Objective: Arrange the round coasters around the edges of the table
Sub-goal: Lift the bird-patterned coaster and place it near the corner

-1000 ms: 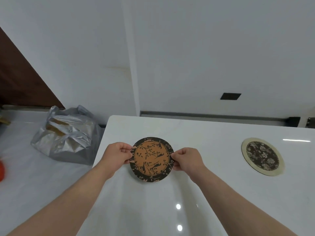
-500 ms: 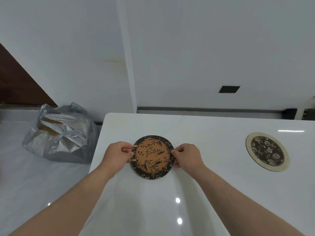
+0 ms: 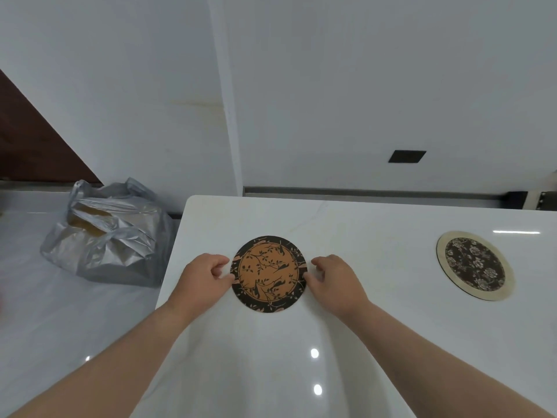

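Lying flat on the white table [image 3: 376, 342], near its far left corner, is the orange coaster [image 3: 269, 273], a round one with a dark rim and a pattern of black branches. The person reaches with both bare arms from the near side. The left hand [image 3: 202, 276] is at the left edge of this coaster, with the fingers curled loosely and the thumb tip just meeting the rim; it does not pinch the coaster. The right hand [image 3: 334, 280] is at the right edge in the same manner, its fingers half curled and spread a little, the thumb tip touching the rim. Whether the other fingertips press on the table I cannot tell.

Well apart to the right, near the far edge of the table, lies the dark floral coaster [image 3: 474, 265], also flat, with a pale cream border around black and grey flowers.

Left of the table, on the pale floor [image 3: 60, 312], stands a crumpled silver bag [image 3: 105, 236] close to the white wall [image 3: 331, 86]. A small dark rectangle [image 3: 407, 156] is on the wall above the table.
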A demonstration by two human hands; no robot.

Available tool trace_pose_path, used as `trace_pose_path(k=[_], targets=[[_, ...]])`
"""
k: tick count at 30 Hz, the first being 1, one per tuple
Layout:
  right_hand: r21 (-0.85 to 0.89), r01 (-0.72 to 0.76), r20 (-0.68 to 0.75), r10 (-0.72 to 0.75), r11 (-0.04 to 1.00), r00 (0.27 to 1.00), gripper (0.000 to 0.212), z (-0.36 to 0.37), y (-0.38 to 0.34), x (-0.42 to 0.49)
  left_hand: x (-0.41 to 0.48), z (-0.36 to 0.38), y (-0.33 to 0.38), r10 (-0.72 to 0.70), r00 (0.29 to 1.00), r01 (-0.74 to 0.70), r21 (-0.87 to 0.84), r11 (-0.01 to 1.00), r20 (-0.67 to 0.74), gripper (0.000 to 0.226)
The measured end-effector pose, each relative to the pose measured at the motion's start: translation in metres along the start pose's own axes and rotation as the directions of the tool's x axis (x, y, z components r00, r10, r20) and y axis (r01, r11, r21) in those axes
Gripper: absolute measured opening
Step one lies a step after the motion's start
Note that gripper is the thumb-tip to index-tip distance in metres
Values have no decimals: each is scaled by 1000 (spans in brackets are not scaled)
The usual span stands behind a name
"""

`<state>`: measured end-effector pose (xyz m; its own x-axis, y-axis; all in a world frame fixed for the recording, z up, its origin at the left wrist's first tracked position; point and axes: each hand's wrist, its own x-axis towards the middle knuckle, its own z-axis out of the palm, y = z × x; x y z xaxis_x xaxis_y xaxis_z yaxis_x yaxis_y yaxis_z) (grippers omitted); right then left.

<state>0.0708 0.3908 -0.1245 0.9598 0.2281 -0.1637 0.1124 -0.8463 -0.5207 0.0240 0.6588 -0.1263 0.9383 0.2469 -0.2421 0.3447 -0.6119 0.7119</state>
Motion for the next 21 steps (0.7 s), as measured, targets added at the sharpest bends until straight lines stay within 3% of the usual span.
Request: trace_pose_path(k=[3, 5, 10, 21], targets=[[-218, 178, 90, -162, 959, 983, 85, 3, 9, -8, -10, 1, -8, 204, 970, -238, 347, 907, 133, 99], [-272, 234, 148, -200, 934, 969, 102, 6, 10, -8, -12, 8, -14, 236, 951, -301, 440, 846, 198, 115], [-313, 245, 150, -208, 917, 967, 104, 15, 15, -7, -10, 20, -23, 259, 952, -304, 547, 780, 161, 114], [-289, 235, 94, -217, 928, 972, 96, 17, 14, -7, -9, 21, -23, 303, 945, -319, 536, 782, 120, 108]])
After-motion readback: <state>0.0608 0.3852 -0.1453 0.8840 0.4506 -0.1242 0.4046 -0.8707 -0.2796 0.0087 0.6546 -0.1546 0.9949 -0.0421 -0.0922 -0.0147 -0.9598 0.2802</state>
